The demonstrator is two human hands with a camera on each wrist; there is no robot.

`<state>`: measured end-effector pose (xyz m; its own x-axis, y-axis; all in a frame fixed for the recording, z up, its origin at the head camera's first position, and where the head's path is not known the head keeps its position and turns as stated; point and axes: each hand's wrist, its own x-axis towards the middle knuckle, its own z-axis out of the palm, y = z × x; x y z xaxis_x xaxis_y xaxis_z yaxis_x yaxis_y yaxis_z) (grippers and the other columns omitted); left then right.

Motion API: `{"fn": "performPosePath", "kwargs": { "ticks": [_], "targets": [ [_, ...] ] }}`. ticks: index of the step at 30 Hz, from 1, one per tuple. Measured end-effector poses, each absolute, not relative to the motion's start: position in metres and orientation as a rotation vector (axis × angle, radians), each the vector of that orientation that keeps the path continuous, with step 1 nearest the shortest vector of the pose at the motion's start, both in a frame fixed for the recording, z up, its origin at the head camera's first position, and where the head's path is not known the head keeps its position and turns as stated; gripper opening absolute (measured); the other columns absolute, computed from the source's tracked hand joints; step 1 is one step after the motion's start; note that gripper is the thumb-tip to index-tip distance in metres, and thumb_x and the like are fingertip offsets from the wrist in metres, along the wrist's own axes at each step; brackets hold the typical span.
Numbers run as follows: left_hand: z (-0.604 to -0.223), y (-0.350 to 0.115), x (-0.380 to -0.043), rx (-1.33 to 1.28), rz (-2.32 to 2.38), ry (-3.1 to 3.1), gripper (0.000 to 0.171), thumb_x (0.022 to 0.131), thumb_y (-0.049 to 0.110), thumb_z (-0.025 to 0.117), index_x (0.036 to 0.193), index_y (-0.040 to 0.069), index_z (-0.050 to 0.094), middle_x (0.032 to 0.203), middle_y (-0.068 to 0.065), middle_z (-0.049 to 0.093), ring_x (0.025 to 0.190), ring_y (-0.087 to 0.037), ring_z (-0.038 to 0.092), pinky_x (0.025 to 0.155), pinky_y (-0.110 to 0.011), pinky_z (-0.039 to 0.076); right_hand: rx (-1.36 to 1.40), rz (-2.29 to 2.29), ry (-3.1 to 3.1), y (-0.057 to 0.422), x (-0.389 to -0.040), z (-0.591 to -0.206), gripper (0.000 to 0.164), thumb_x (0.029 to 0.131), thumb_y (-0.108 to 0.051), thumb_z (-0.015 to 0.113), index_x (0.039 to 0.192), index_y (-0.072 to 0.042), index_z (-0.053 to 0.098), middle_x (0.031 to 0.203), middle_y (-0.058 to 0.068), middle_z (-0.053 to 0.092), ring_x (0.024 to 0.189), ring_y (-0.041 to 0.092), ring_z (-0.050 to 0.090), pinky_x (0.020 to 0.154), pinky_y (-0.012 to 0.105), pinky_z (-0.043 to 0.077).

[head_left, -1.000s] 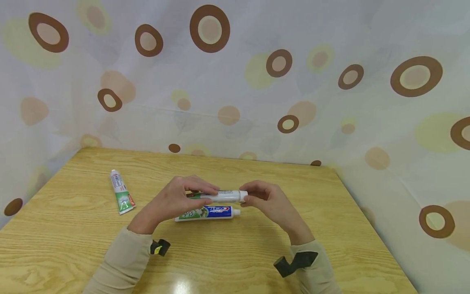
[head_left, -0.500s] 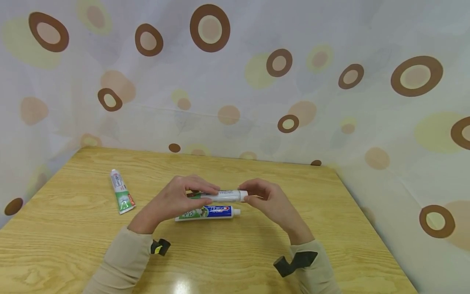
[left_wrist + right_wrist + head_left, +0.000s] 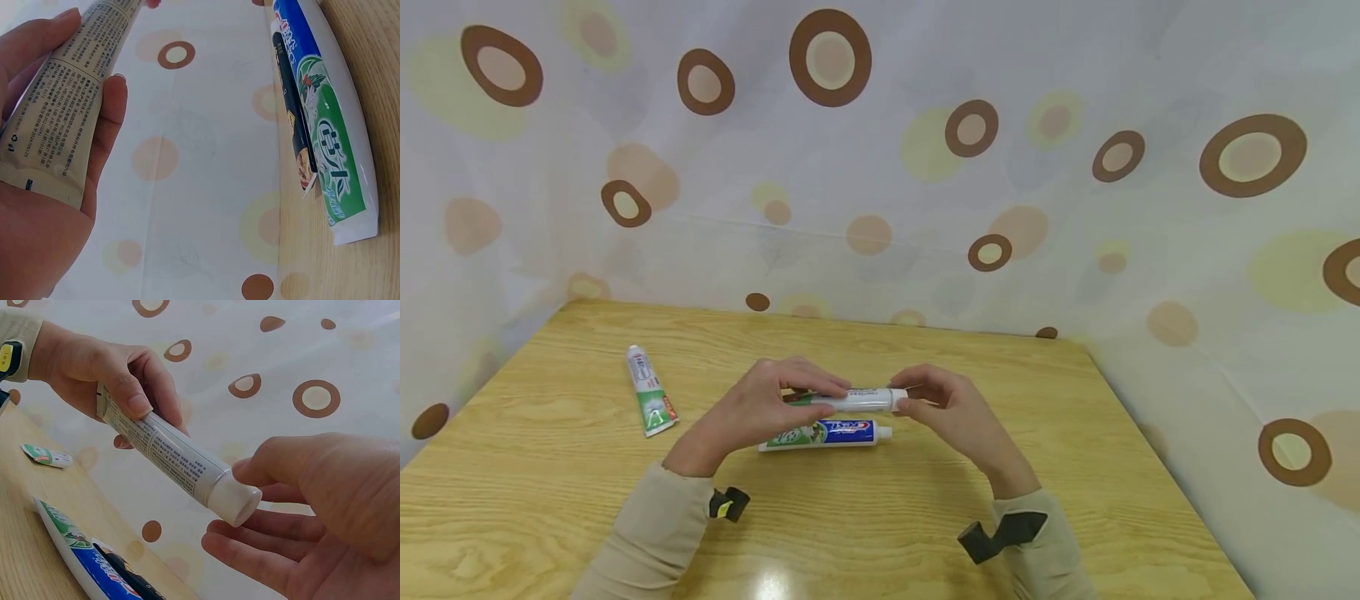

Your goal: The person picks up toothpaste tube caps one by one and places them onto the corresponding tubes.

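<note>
My left hand (image 3: 760, 408) holds a toothpaste tube (image 3: 865, 401) by its flat-ended body, raised over the table and lying nearly level. In the left wrist view, dense print covers the side of the tube facing the camera. At its right end is a white cap (image 3: 234, 500), which my right hand (image 3: 958, 417) pinches. The right thumb lies on top of the cap, with fingers around its far side and below. Just in front of the held tube, a blue and green toothpaste tube (image 3: 846, 432) lies on the table, its cap pointing right.
A white and green toothpaste tube (image 3: 651, 392) lies at the left of the wooden table (image 3: 850, 517). A slim black package (image 3: 290, 100) lies alongside the blue and green tube. A patterned sheet (image 3: 880, 167) stands behind the table and along its sides.
My right fingers have shifted slightly upward at the cap. My left hand, the held tube and the tubes on the table stay where they were.
</note>
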<state>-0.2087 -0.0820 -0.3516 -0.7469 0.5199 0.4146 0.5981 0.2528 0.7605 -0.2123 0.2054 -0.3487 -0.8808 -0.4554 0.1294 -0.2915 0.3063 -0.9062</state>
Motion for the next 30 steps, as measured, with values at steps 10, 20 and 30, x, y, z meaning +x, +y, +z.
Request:
{"fn": "performPosePath", "kwargs": {
  "ticks": [10, 20, 30],
  "targets": [
    [-0.3527, -0.0821, -0.2103, -1.093, -1.535, -2.403, 0.024, 0.087, 0.017, 0.077, 0.110, 0.023, 0.078, 0.116, 0.006, 0.073, 0.103, -0.010, 0.066, 0.079, -0.027, 0.057, -0.715, -1.651, 2.349, 0.2051, -0.2149, -0.3503, 0.028, 0.102, -0.021, 0.056, 0.123, -0.003, 0.060, 0.118, 0.018, 0.064, 0.103, 0.039, 0.068, 0.088, 0.044, 0.057],
    [-0.3545, -0.0833, -0.2112, -1.105, -1.544, -2.390, 0.024, 0.087, 0.017, 0.077, 0.110, 0.022, 0.078, 0.116, 0.005, 0.073, 0.102, -0.010, 0.066, 0.079, -0.028, 0.057, -0.780, -1.630, 2.382, 0.2037, -0.2131, -0.3493, 0.024, 0.098, -0.011, 0.062, 0.122, -0.012, 0.062, 0.126, 0.013, 0.061, 0.114, 0.032, 0.064, 0.091, 0.034, 0.056],
    [-0.3526, -0.0817, -0.2100, -1.084, -1.535, -2.420, 0.024, 0.087, 0.014, 0.077, 0.109, 0.023, 0.078, 0.115, 0.006, 0.073, 0.101, -0.010, 0.067, 0.079, -0.027, 0.057, -0.795, -1.643, 2.345, 0.2041, -0.2134, -0.3496, 0.026, 0.099, -0.017, 0.062, 0.124, -0.010, 0.061, 0.127, 0.016, 0.060, 0.111, 0.032, 0.066, 0.088, 0.033, 0.057]
  ]
}}
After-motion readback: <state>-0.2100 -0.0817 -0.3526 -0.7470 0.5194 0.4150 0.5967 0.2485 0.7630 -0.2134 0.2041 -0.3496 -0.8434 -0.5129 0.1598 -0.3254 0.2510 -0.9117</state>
